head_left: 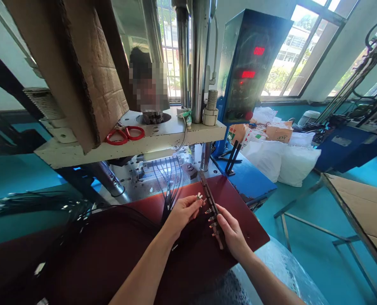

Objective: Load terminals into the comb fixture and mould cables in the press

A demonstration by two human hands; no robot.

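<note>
My left hand (182, 212) pinches a small metal cable connector (200, 196) at its fingertips, close to a long dark fixture bar (209, 199). My right hand (230, 231) grips the near end of that bar, which lies on the dark red work surface (239, 203) and carries several small metal connectors along its side. A bundle of black cables (167, 182) runs from beside my left hand back under the press.
A press machine (195, 55) with a white platform (163, 137) stands just ahead; red scissors (125, 134) lie on it beside cardboard (80, 63). A blue control box (248, 63) shows red digits. A person sits behind the press. White bags (280, 159) lie right; more cables (36, 203) left.
</note>
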